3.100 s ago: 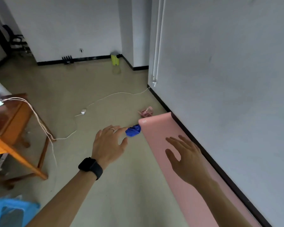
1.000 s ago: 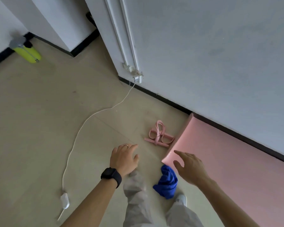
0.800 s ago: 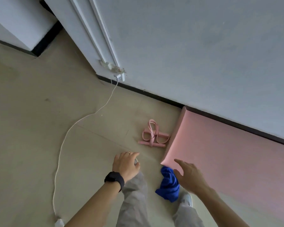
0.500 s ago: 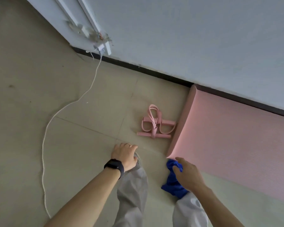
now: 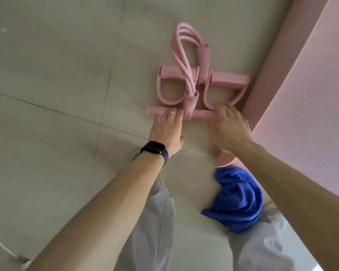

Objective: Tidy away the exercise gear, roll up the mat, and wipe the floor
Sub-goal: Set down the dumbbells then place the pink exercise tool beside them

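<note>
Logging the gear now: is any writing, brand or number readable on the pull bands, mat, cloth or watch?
None can be read.
The pink pull bands, mat and blue cloth show no print.
The watch face is dark.

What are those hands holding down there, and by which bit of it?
Nothing is plainly gripped. The left hand and right hand lay straight fingers on the near bar of the pink resistance band, either side of its middle strap.
</note>
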Tool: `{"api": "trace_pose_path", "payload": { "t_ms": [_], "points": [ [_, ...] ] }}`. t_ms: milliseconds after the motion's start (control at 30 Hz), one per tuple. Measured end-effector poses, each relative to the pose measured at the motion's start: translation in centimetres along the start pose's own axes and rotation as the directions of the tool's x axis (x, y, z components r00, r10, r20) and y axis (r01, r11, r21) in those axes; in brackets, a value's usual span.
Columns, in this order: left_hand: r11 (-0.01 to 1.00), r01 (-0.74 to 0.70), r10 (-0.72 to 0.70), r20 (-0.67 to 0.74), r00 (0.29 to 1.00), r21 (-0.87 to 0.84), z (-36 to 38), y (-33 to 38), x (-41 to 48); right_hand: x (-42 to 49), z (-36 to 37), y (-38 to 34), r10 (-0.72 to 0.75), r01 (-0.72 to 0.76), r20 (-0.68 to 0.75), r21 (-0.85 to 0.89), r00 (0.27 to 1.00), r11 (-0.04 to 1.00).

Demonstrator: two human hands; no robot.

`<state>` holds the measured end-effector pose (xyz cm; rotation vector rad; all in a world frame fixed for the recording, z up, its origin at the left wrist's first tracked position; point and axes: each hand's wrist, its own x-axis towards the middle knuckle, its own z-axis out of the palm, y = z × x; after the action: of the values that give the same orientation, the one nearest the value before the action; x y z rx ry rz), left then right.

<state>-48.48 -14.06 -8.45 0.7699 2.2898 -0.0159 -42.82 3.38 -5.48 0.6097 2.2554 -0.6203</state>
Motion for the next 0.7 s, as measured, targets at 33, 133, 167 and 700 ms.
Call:
{"api": "trace_pose_path", "payload": {
  "t_ms": [33,133,167,700],
  "points": [
    [1.000,-0.008,0.009,-0.101,0.995,0.007,1.3,-0.3,0.8,1.2,1.0,0.3,-0.010,0.010,-0.019,-0.003,1.000,1.000],
    [0.992,-0.074,0.103,-0.327,0.939,0.100,3.9,-2.1,2.0,3.4,3.2,0.4,-0.008,0.001,-0.113,-0.065,0.994,0.998],
    [0.983,-0.099,0.149,-0.363,0.920,0.153,4.2,-2.8,2.0,3.7,3.6,0.1,0.013,-0.025,-0.119,-0.101,0.993,0.995],
    [0.959,-0.252,0.276,-0.226,0.934,0.131,-23.8,-2.0,-20.3,-20.4,-19.7,-7.9,0.127,-0.125,-0.042,0.035,0.991,0.992]
  ]
}}
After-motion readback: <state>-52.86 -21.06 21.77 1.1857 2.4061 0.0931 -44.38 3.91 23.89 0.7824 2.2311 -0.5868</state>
